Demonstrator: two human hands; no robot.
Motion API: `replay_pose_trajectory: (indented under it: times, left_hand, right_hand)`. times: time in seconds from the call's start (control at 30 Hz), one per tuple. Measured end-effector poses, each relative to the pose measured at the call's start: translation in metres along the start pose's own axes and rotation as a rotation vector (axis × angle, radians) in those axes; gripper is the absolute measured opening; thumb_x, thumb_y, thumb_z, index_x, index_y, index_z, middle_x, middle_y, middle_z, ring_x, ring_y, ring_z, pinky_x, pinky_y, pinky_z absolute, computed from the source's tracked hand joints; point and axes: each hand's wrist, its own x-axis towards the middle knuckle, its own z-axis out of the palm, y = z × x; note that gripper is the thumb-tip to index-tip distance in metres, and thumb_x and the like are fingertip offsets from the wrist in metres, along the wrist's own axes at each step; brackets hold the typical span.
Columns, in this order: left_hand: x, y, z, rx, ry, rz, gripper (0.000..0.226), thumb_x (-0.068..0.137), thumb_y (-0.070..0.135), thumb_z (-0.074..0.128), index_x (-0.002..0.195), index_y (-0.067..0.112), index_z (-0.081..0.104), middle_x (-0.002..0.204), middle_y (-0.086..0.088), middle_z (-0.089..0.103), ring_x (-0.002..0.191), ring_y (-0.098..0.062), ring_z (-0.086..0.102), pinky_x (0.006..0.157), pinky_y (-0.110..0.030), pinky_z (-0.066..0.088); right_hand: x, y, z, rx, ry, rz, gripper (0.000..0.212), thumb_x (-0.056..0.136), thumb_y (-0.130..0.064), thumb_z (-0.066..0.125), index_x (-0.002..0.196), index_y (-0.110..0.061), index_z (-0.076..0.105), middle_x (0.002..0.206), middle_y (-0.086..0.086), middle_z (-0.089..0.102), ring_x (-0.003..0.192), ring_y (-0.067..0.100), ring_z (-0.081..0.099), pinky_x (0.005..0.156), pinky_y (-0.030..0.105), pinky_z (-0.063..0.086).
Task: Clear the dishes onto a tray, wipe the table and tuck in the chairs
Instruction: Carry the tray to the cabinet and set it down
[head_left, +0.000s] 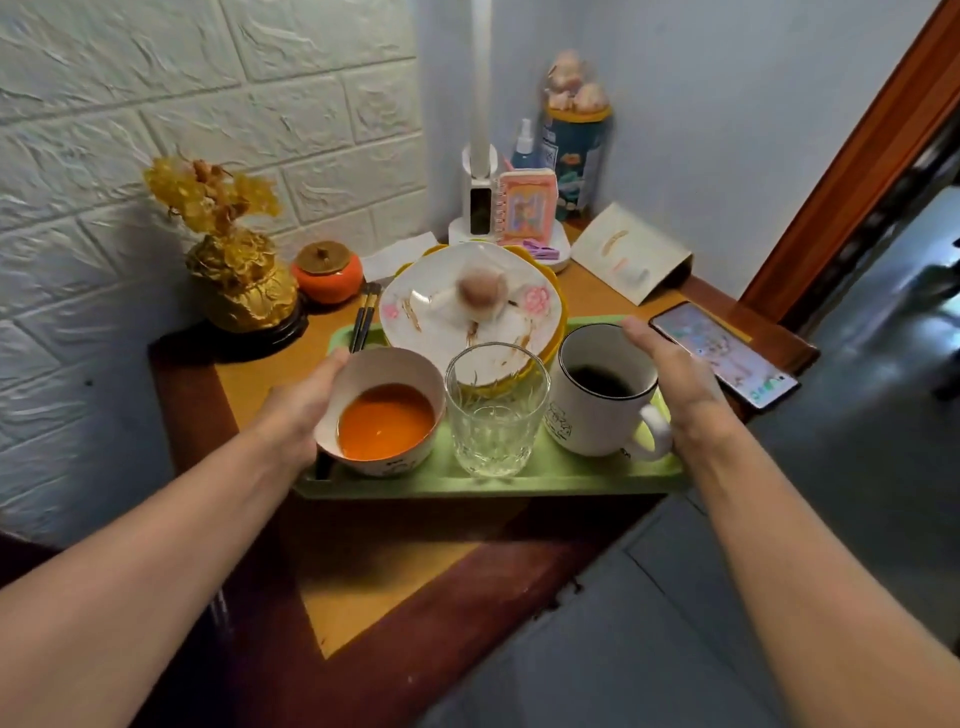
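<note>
The loaded green tray (519, 480) sits crosswise on the tabletop (260, 369) between both hands, left hand (306, 400) and right hand (675, 374) open-fingered at its short ends, neither visibly gripping.

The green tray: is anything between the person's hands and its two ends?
Nothing visible. The left hand lies at the tray's left end beside the soup bowl; the right hand is at the right end, beside the mug.
</note>
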Motion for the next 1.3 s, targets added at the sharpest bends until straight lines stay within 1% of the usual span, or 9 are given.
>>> replay_pose_trajectory:
  times: [0.13, 0.3, 0.63, 0.73, 0.87, 1.03, 1.17, 1.23, 1.3]
  left_hand:
    - [0.021, 0.006, 0.007, 0.01, 0.008, -0.005, 0.047, 0.089, 0.047, 0.054, 0.122, 0.013, 0.054, 0.089, -0.008, 0.059, 0.072, -0.021, 0.057, 0.056, -0.03, 0.044]
    - [0.04, 0.013, 0.013, 0.04, 0.007, -0.018, 0.054, 0.087, 0.051, 0.055, 0.126, 0.014, 0.052, 0.112, -0.013, 0.061, 0.088, -0.028, 0.06, 0.067, -0.033, 0.049]
    - [0.059, 0.012, 0.02, 0.073, 0.112, -0.01, 0.051, 0.083, 0.054, 0.059, 0.11, 0.011, 0.057, 0.075, -0.006, 0.059, 0.061, -0.02, 0.056, 0.05, -0.028, 0.041]
    - [0.062, 0.011, 0.021, 0.077, 0.131, -0.022, 0.056, 0.083, 0.056, 0.058, 0.114, 0.009, 0.056, 0.076, -0.006, 0.06, 0.062, -0.021, 0.058, 0.05, -0.029, 0.042]
    - [0.065, 0.011, 0.023, 0.1, 0.142, -0.021, 0.057, 0.083, 0.057, 0.057, 0.114, 0.009, 0.053, 0.077, -0.007, 0.059, 0.062, -0.022, 0.058, 0.049, -0.03, 0.041]
    - [0.066, 0.013, 0.025, 0.109, 0.159, -0.027, 0.049, 0.083, 0.058, 0.057, 0.103, 0.014, 0.048, 0.074, -0.007, 0.058, 0.059, -0.021, 0.057, 0.048, -0.028, 0.041]
    - [0.064, 0.013, 0.025, 0.105, 0.181, -0.029, 0.063, 0.082, 0.058, 0.057, 0.119, 0.007, 0.049, 0.078, -0.007, 0.059, 0.061, -0.021, 0.058, 0.047, -0.028, 0.04]
    - [0.064, 0.012, 0.025, 0.109, 0.184, -0.032, 0.072, 0.082, 0.057, 0.058, 0.129, 0.005, 0.045, 0.095, -0.011, 0.062, 0.072, -0.024, 0.061, 0.052, -0.03, 0.044]
    - [0.064, 0.011, 0.024, 0.109, 0.19, -0.03, 0.074, 0.083, 0.056, 0.058, 0.134, 0.005, 0.042, 0.113, -0.014, 0.061, 0.089, -0.028, 0.062, 0.067, -0.035, 0.052]
  right_hand:
    - [0.021, 0.001, 0.009, 0.004, 0.011, 0.001, 0.089, 0.059, -0.06, 0.071, 0.128, -0.006, 0.055, 0.133, 0.008, 0.052, 0.12, 0.023, 0.05, 0.105, 0.042, 0.039]
    - [0.042, 0.002, 0.017, 0.004, 0.045, 0.007, 0.076, 0.068, -0.055, 0.072, 0.124, -0.005, 0.058, 0.129, 0.008, 0.055, 0.117, 0.023, 0.051, 0.104, 0.041, 0.041]
    - [0.065, 0.007, 0.027, -0.021, 0.031, 0.029, 0.07, 0.065, -0.057, 0.072, 0.112, -0.007, 0.065, 0.119, 0.01, 0.062, 0.111, 0.026, 0.056, 0.103, 0.045, 0.042]
    - [0.069, 0.008, 0.028, -0.036, 0.027, 0.041, 0.08, 0.061, -0.061, 0.071, 0.119, -0.007, 0.062, 0.122, 0.009, 0.06, 0.112, 0.026, 0.055, 0.103, 0.044, 0.041]
    - [0.074, 0.008, 0.028, -0.036, 0.036, 0.049, 0.067, 0.068, -0.056, 0.072, 0.114, -0.008, 0.065, 0.117, 0.008, 0.062, 0.108, 0.025, 0.057, 0.101, 0.043, 0.044]
    - [0.075, 0.009, 0.028, -0.039, 0.041, 0.051, 0.07, 0.069, -0.057, 0.07, 0.118, -0.008, 0.063, 0.12, 0.007, 0.06, 0.109, 0.024, 0.056, 0.095, 0.037, 0.044]
    - [0.075, 0.009, 0.028, -0.048, 0.04, 0.047, 0.073, 0.068, -0.06, 0.07, 0.119, -0.008, 0.062, 0.122, 0.008, 0.059, 0.111, 0.025, 0.054, 0.097, 0.039, 0.042]
    - [0.074, 0.009, 0.027, -0.062, 0.044, 0.05, 0.081, 0.065, -0.065, 0.069, 0.123, -0.009, 0.059, 0.128, 0.009, 0.056, 0.118, 0.028, 0.05, 0.105, 0.044, 0.038]
    - [0.072, 0.008, 0.026, -0.107, 0.071, 0.036, 0.087, 0.064, -0.069, 0.066, 0.126, -0.009, 0.057, 0.132, 0.009, 0.052, 0.124, 0.028, 0.045, 0.107, 0.043, 0.034]
